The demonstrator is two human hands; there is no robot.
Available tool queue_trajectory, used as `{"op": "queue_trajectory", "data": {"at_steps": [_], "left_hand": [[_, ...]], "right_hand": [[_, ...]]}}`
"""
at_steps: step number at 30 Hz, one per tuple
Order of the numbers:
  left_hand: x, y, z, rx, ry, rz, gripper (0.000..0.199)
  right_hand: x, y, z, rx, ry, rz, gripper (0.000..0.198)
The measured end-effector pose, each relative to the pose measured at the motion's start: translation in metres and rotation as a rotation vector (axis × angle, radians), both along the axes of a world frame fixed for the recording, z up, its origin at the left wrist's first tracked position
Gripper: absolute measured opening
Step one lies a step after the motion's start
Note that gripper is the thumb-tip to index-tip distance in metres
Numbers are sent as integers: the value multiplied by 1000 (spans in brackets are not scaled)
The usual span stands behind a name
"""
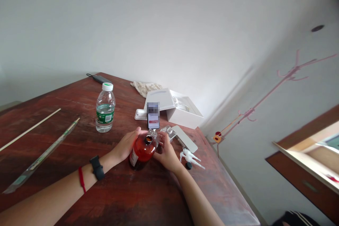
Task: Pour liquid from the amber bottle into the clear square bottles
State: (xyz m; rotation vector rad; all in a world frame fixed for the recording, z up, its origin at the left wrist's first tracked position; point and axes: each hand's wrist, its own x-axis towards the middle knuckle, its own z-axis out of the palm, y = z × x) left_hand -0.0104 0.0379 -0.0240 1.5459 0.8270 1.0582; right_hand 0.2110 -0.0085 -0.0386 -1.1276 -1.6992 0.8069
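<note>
An amber bottle [141, 150] with an uncapped dark neck stands on the table between my hands, its pale label toward the left. Along its left side curves my left hand [129, 143], closed against it, with the fingertips partly hidden behind the bottle. My right hand [166, 152] is bent at the bottle's right side. Its fingers close on a small clear container [153, 134] just behind the amber neck; the container's shape is partly covered. White pump heads [190, 157] and a black cap [188, 165] lie right of my right hand.
A phone [153, 116] leans upright against a white box [182, 111]. A water bottle [105, 109] stands to the left, beyond a wooden stick [31, 128] and a wrapped stick [45, 155]. A white case [140, 114], clear packaging [169, 132] and cloth [145, 87] lie behind. The table's edge runs along the right.
</note>
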Motion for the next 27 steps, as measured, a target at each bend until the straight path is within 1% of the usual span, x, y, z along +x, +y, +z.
{"op": "queue_trajectory", "data": {"at_steps": [5, 8, 13, 17, 20, 23, 27], "left_hand": [[-2, -6, 11, -7, 14, -28, 82], [-3, -8, 14, -27, 12, -49, 81], [-3, -8, 13, -44, -2, -38, 80], [-1, -7, 9, -57, -46, -35, 81], [0, -6, 5, -64, -53, 4, 81], [1, -5, 2, -65, -63, 48, 80], [1, -8, 4, -49, -81, 81, 75]], "right_hand": [[0, -1, 1, -12, -11, 7, 71], [1, -1, 0, -21, -3, 37, 75], [1, -3, 0, -68, 86, 93, 81], [-1, -6, 3, -89, 145, 110, 82], [0, -7, 4, -44, 130, 69, 79], [3, -6, 5, 47, 79, 22, 76], [6, -6, 10, 130, 25, 2, 66]]}}
